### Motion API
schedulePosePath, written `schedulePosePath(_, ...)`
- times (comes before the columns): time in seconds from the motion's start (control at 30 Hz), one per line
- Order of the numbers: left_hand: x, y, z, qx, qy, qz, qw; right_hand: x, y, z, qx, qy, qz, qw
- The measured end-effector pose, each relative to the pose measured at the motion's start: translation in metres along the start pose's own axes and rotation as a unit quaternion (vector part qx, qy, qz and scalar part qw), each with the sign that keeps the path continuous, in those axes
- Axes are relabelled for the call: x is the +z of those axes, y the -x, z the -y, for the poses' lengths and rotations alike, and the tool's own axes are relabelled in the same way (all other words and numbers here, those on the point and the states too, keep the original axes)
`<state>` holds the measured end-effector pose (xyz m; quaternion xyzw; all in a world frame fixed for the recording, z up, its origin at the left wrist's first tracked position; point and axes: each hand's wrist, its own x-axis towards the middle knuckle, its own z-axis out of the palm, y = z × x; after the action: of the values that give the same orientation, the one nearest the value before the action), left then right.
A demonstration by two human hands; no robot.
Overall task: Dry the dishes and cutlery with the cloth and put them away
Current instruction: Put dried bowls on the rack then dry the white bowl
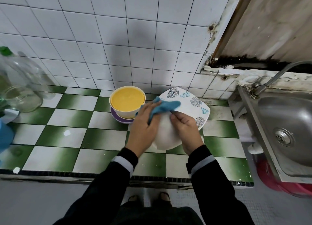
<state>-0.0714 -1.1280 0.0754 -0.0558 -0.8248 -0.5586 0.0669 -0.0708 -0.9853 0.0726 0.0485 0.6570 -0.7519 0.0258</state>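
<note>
A white dish [164, 135] is held tilted over the green-and-white tiled bench [67, 136], gripped at its right edge by the curled fingers of the right hand [185, 130]. A blue cloth [164, 106] is clutched in the left hand [143, 125] and pressed to the dish's upper edge. Just behind, a leaf-patterned plate [189, 101] is seen, and beside it a yellow bowl [127, 101] is stacked in a purple bowl [120, 120].

No readable text, labels or numbers anywhere.
</note>
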Motion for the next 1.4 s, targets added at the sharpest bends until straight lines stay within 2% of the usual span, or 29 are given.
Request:
schedulePosePath(0.03, -0.007, -0.006, -0.003, -0.075, 0.055, -0.016, 0.996, -0.005, 0.001, 0.002, 0.006, -0.017, 0.005, 1.0)
schedulePosePath(0.1, -0.017, -0.017, -0.006, -0.212, 0.193, -0.038, 0.957, -0.011, 0.003, 0.008, 0.021, -0.095, 0.007, 0.995)
schedulePosePath(0.2, -0.025, -0.019, -0.002, -0.304, 0.317, -0.066, 0.896, -0.012, 0.0, 0.009, 0.054, -0.252, -0.035, 0.966)
schedulePosePath(0.27, -0.02, -0.018, 0.005, -0.332, 0.344, -0.087, 0.874, -0.009, -0.003, 0.006, 0.087, -0.35, -0.071, 0.93)
schedulePosePath(0.4, 0.004, -0.004, 0.009, -0.277, 0.348, -0.156, 0.882, -0.001, -0.007, 0.0, 0.111, -0.466, -0.106, 0.872)
schedulePosePath(0.53, 0.032, 0.019, 0.003, -0.157, 0.258, -0.176, 0.937, 0.013, -0.016, 0.003, 0.088, -0.527, -0.128, 0.836)
schedulePosePath(0.67, 0.045, 0.026, 0.019, 0.023, 0.05, -0.123, 0.991, 0.027, -0.017, 0.005, 0.073, -0.505, -0.105, 0.853)
schedulePosePath(0.77, 0.041, 0.018, 0.024, 0.139, -0.082, -0.07, 0.984, 0.033, -0.01, 0.001, 0.099, -0.451, -0.053, 0.886)
schedulePosePath(0.83, 0.033, 0.01, 0.024, 0.174, -0.106, -0.044, 0.978, 0.03, -0.006, 0.001, 0.102, -0.428, -0.032, 0.897)
schedulePosePath(0.87, 0.028, 0.004, 0.024, 0.162, -0.087, -0.037, 0.982, 0.029, -0.005, 0.002, 0.102, -0.416, -0.026, 0.903)
schedulePosePath(0.93, 0.02, -0.004, 0.022, 0.063, 0.013, -0.043, 0.997, 0.029, -0.004, 0.004, 0.102, -0.403, -0.022, 0.909)
schedulePosePath(1.0, 0.022, -0.001, 0.02, -0.019, 0.079, -0.063, 0.995, 0.031, -0.003, 0.003, 0.1, -0.406, -0.042, 0.907)
schedulePosePath(1.03, 0.025, 0.007, 0.019, -0.006, 0.051, -0.072, 0.996, 0.03, -0.004, 0.001, 0.103, -0.415, -0.046, 0.903)
schedulePosePath(1.13, 0.039, 0.032, 0.026, 0.138, -0.109, -0.073, 0.982, 0.03, -0.009, -0.002, 0.154, -0.45, -0.016, 0.88)
schedulePosePath(1.2, 0.039, 0.031, 0.032, 0.17, -0.137, -0.068, 0.973, 0.029, -0.009, -0.003, 0.184, -0.451, 0.002, 0.873)
schedulePosePath(1.3, 0.031, 0.016, 0.024, 0.103, -0.06, -0.077, 0.99, 0.025, -0.009, -0.004, 0.136, -0.318, -0.031, 0.938)
schedulePosePath(1.37, 0.023, 0.001, 0.019, -0.007, 0.057, -0.093, 0.994, 0.019, -0.008, -0.001, 0.112, -0.222, -0.05, 0.967)
schedulePosePath(1.4, 0.018, -0.007, 0.019, -0.079, 0.123, -0.094, 0.985, 0.014, -0.007, 0.001, 0.104, -0.193, -0.051, 0.974)
